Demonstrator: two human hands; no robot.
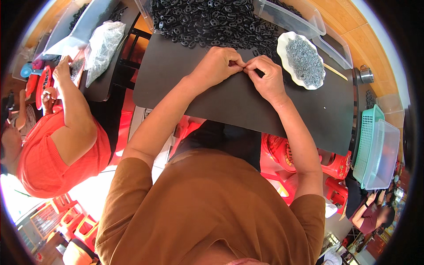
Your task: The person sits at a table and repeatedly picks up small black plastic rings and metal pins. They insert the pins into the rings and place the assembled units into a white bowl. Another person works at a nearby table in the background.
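Above the dark table my left hand (219, 65) and my right hand (266, 77) meet fingertip to fingertip. Both are closed in a pinch. Whatever lies between the fingertips is too small and hidden to make out. Just beyond them spreads a big pile of small black two-holed plastic pieces (203, 22). Right of my right hand stands a white scalloped dish (284, 56), heaped with tiny grey pieces (304, 59) that look like little springs.
Clear plastic bins (293, 20) flank the pile. A thin wooden stick (335, 71) and a metal cup (366, 74) are at the right, above a green basket (367, 145). On the left, a person in red (66, 145) works at another table beside a clear plastic bag (104, 51).
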